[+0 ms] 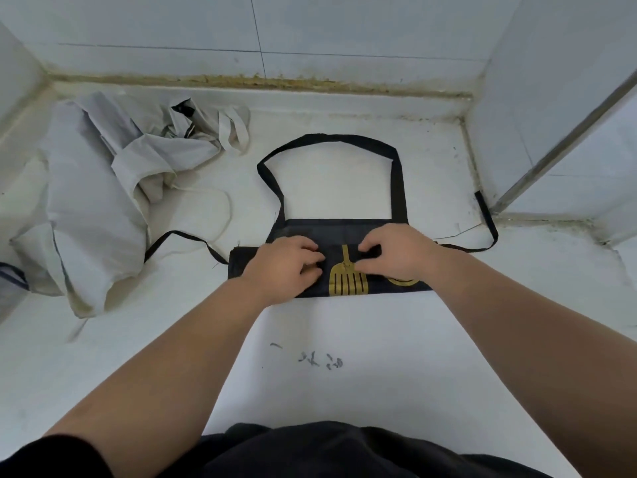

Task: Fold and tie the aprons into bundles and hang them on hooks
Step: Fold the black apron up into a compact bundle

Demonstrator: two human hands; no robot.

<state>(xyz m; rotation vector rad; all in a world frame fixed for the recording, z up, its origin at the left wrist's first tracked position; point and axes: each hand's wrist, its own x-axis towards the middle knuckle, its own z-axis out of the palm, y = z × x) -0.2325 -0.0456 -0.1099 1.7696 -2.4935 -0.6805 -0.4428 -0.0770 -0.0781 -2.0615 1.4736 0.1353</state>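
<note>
A black apron (344,232) with a gold spatula print (349,279) lies folded into a narrow band on the white counter (379,339). Its neck loop (331,138) spreads out toward the wall, and its waist ties trail left (179,236) and right (489,229). My left hand (282,267) and my right hand (396,253) rest on the band side by side, fingers curled and pinching the folded cloth on either side of the spatula print.
A crumpled heap of pale grey aprons (103,188) lies at the left of the counter, straps loose. Tiled walls close in the back and both sides, with a metal post (565,139) at the right. Small dark scraps (320,360) lie near the front.
</note>
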